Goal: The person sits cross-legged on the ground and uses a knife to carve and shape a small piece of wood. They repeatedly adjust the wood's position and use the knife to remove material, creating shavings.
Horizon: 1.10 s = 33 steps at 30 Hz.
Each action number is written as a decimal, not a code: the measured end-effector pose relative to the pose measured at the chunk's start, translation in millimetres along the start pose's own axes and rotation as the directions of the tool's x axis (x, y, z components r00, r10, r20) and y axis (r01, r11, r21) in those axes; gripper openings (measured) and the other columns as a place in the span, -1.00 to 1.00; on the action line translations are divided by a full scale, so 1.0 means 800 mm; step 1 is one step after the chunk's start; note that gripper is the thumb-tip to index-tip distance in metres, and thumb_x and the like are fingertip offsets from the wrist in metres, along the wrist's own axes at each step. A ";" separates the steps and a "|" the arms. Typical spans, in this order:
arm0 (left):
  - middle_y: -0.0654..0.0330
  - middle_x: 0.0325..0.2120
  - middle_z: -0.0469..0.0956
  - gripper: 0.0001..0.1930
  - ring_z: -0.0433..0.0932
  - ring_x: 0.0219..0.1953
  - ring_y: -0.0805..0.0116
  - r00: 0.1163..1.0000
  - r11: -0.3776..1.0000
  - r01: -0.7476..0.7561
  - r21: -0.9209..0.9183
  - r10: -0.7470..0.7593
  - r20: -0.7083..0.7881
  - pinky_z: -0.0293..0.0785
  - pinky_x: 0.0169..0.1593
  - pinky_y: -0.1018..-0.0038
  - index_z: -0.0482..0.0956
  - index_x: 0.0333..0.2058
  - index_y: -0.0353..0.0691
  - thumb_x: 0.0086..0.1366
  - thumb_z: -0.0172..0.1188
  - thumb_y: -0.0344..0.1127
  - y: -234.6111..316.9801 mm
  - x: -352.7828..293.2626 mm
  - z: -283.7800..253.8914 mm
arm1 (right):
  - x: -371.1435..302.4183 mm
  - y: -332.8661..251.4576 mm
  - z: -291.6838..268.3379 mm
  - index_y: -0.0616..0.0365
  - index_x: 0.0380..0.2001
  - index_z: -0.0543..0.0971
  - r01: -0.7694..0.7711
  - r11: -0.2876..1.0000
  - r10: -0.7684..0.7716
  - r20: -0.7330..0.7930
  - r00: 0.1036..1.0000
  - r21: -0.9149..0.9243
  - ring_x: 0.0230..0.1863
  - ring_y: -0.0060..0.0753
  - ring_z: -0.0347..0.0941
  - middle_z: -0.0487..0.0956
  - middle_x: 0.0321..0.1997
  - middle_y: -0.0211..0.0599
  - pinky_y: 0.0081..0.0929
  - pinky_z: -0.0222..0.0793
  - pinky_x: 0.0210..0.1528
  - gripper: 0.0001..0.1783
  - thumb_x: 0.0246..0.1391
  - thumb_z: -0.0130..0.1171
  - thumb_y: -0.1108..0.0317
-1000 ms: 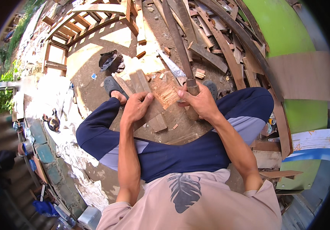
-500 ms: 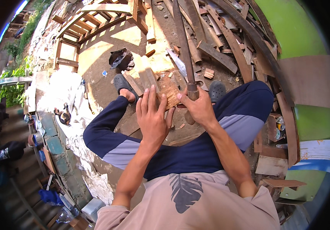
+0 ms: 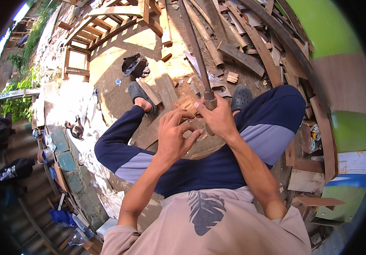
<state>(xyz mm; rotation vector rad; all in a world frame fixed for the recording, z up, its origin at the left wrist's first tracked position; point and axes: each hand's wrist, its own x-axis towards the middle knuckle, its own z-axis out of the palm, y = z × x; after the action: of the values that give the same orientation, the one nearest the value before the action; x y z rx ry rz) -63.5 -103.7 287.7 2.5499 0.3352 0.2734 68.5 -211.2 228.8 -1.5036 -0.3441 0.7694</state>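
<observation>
My right hand [image 3: 220, 115] is wrapped round the wooden handle [image 3: 210, 101] of a long tool. The tool's narrow dark shaft [image 3: 196, 51] points away from me; whether it is a blade or a file I cannot tell. My right thumb reaches left to the edge of a light brown wood piece [image 3: 186, 103] with a rough, grainy face. Just nearer to me is my left hand [image 3: 175, 134], fingers bent and thumb held apart, with nothing visible in it. Its upper fingers lie close to the wood piece; whether they touch is unclear.
Boards [image 3: 164, 83] lie between my feet, near a saw blade [image 3: 192, 62] and a dark cloth-like bundle [image 3: 135, 66]. Scrap timber [image 3: 241, 58] is piled at far right. A slatted wooden frame [image 3: 93, 32] stands far left. A cat [image 3: 76, 128] lies on white sheeting.
My left hand has drawn back from the wood piece, its straight fingers now bent. My right hand still grips the tool, whose shaft leans slightly further left.
</observation>
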 end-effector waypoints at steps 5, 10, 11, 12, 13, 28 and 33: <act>0.03 -0.07 0.61 -0.64 0.51 0.15 0.05 0.951 0.961 0.171 -0.217 -0.218 -0.218 0.41 0.18 0.18 0.67 -0.16 -0.24 0.16 0.51 -0.16 -0.016 -0.007 0.008 | -0.003 -0.002 0.000 0.21 -0.29 0.56 -0.042 0.997 0.042 0.016 0.999 0.059 -0.46 -0.55 0.56 0.61 -0.47 -0.38 -0.44 0.48 -0.35 -0.79 0.22 0.35 0.31; -0.13 0.10 0.57 -0.32 0.50 0.21 -0.09 0.908 0.849 0.411 -0.331 -0.412 0.073 0.39 0.27 0.18 0.53 0.13 -0.33 0.23 0.40 0.10 -0.078 0.025 0.010 | -0.001 -0.006 -0.005 0.26 -0.31 0.51 -0.032 0.998 0.031 0.024 0.999 0.049 -0.38 -0.63 0.55 0.56 -0.42 -0.43 -0.54 0.67 -0.25 -0.78 0.28 0.32 0.36; -0.22 0.15 0.54 -0.10 0.53 0.20 -0.14 0.829 0.834 0.515 -0.199 -0.426 0.362 0.41 0.28 0.20 0.48 0.20 -0.42 0.14 0.39 0.28 -0.088 0.032 -0.007 | -0.001 -0.005 -0.006 0.26 -0.29 0.52 -0.041 0.996 0.041 0.011 0.999 0.076 -0.38 -0.61 0.56 0.57 -0.42 -0.42 -0.53 0.62 -0.27 -0.77 0.27 0.33 0.34; -0.24 0.15 0.54 -0.05 0.54 0.19 -0.13 0.825 0.849 0.501 -0.166 -0.412 0.386 0.41 0.28 0.19 0.47 0.21 -0.45 0.11 0.41 0.29 -0.106 0.027 -0.012 | -0.001 -0.004 -0.004 0.26 -0.28 0.53 -0.049 0.993 0.048 0.009 0.999 0.103 -0.38 -0.59 0.58 0.58 -0.41 -0.42 -0.51 0.58 -0.29 -0.76 0.25 0.35 0.32; -0.27 0.14 0.54 -0.01 0.54 0.19 -0.12 0.820 0.863 0.486 -0.134 -0.398 0.410 0.42 0.27 0.18 0.46 0.22 -0.49 0.07 0.43 0.30 -0.133 0.015 -0.006 | -0.002 -0.004 -0.001 0.26 -0.26 0.55 -0.057 0.990 0.057 0.008 0.998 0.128 -0.38 -0.57 0.59 0.59 -0.40 -0.41 -0.50 0.53 -0.31 -0.75 0.24 0.36 0.30; -0.26 -0.26 0.70 -0.04 0.70 -0.15 -0.14 0.847 0.822 0.495 -0.281 -0.385 0.366 0.55 -0.01 0.15 0.70 -0.08 -0.45 -0.17 0.51 0.42 -0.157 0.029 0.028 | -0.077 0.022 0.007 0.24 -0.36 0.56 0.047 0.865 -0.025 0.051 0.998 -0.500 -0.63 -0.57 0.40 0.50 -0.64 -0.37 -0.46 0.32 -0.51 -0.70 0.25 0.38 0.23; -0.19 -0.37 0.68 -0.16 0.67 -0.25 -0.04 0.875 0.830 0.471 -0.300 -0.398 0.275 0.51 -0.09 0.16 0.67 -0.17 -0.49 -0.13 0.55 0.28 -0.165 0.024 0.038 | -0.074 0.004 0.007 0.30 -0.16 0.62 -0.157 0.814 0.191 0.003 0.982 -0.560 -0.34 -0.09 0.70 0.69 -0.39 0.01 -0.23 0.52 -0.24 -0.62 0.23 0.37 0.15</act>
<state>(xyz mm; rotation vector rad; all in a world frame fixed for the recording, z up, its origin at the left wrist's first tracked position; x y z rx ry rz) -61.0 -5.1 193.3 2.0444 0.7082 -0.0951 21.2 -245.0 240.8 -2.0921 -0.5117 0.9071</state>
